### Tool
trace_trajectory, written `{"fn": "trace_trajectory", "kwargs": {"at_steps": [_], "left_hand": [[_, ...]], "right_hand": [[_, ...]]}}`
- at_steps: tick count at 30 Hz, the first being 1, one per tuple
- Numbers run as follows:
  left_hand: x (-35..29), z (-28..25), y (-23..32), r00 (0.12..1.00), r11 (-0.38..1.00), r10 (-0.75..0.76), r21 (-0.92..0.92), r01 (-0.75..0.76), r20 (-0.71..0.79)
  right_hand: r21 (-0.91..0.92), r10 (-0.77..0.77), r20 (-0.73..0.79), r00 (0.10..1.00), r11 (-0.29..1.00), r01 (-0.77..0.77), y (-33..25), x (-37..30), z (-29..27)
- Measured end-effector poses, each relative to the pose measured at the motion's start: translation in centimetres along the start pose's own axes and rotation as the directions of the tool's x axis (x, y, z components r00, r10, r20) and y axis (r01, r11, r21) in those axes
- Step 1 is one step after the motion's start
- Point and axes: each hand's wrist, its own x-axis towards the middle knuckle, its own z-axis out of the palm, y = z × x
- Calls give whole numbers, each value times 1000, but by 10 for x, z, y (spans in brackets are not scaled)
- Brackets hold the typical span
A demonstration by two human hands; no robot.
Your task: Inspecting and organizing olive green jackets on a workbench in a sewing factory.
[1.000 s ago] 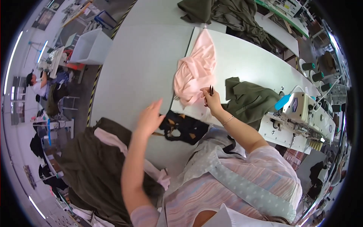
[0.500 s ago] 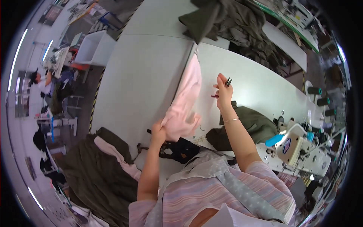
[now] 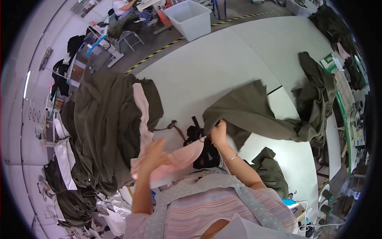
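A pink fabric strip point(image 3: 184, 158) stretches between my hands, its pointed end near my right fingers. My left hand point(image 3: 154, 154) is blurred over the strip's other end, beside the olive pile; whether its fingers grip is unclear. My right hand point(image 3: 218, 134) is closed at the near edge of an olive fabric piece point(image 3: 242, 105), which trails away right across the table. Small dark and red parts of thread snips show at that hand, mostly hidden by the fingers. A black strappy item point(image 3: 205, 153) lies on the table beneath the pink strip.
A large olive fabric pile point(image 3: 107, 119) with a pink strip point(image 3: 140, 101) on it lies left. More olive cloth point(image 3: 318, 91) hangs over the table's right edge; another piece point(image 3: 270, 169) lies near my right elbow. A white bin point(image 3: 189, 22) stands beyond the table, near another person point(image 3: 121, 7).
My view has turned left. My left hand has brought the pink strip to the left pile. My right hand, earlier raised with snips, has come down and drawn olive fabric toward me.
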Motion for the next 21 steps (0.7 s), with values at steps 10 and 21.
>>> {"fn": "trace_trajectory", "kwargs": {"at_steps": [10, 21], "left_hand": [[62, 155, 37, 989, 497, -45, -856, 145, 141], [84, 83, -3, 915, 260, 52, -890, 373, 399]], "right_hand": [[-557, 169, 323, 931, 830, 43, 56, -27, -57], [-306, 671, 457, 584, 735, -605, -25, -69, -26]]}}
